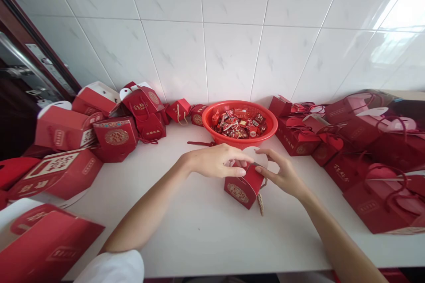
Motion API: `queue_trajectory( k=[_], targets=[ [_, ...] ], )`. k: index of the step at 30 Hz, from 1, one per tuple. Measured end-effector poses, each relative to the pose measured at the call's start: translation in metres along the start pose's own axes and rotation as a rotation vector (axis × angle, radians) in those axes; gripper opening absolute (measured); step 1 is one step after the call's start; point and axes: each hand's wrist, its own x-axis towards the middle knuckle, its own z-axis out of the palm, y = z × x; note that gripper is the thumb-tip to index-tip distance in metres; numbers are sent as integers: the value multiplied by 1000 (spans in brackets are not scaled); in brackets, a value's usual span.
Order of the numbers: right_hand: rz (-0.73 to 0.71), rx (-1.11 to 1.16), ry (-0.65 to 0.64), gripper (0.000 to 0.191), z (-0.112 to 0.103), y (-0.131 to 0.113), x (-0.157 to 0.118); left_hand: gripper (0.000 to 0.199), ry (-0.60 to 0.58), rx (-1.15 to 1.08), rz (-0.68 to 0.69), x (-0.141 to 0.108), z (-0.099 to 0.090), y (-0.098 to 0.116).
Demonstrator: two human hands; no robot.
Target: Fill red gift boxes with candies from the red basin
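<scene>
The person's right hand (274,170) is partly open at the right side of a small red gift box (244,185), its thumb and forefinger spread around a round, pale flap (257,155) that stands up at the top of the box. The left hand (221,161) reaches over the box from the left, palm down and loosely open, with its fingertips at the top opening; whether they touch the card cannot be told. The box therefore lies beneath the left fingers and just to the left of the right hand, on the white tabletop (206,230). A twisted beige cord (260,203) hangs from its right side, below the right hand.

Just beyond the hands, toward the tiled wall (232,53), sits a red plastic basket (239,143) holding many small wrapped candies (237,124). A thin dark red strap (200,143) lies on the tabletop near the basket's left side.

Farther out, well apart from the hands, red boxes (116,137) are piled along the left, some with pale flaps raised. More red boxes with cord handles (381,190) crowd the right side.
</scene>
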Motion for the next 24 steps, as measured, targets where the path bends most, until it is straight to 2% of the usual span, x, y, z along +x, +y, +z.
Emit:
queue_trajectory(
  k=[8,13,16,19,24],
  targets=[
    [-77,148,75,46,10,3,-5,44,-69,-18,-30,8,6,-5],
    [-169,129,65,21,12,0,-7,28,44,100,-65,15,10,-8],
    [-219,130,82,19,13,-3,-9,31,118,199,-152,16,11,-7],
    [-245,132,46,19,11,-6,-10,38,157,235,-206,15,11,-6],
    [-241,124,-1,22,9,-9,-11,36,110,147,-161,16,14,-10]
  ],
)
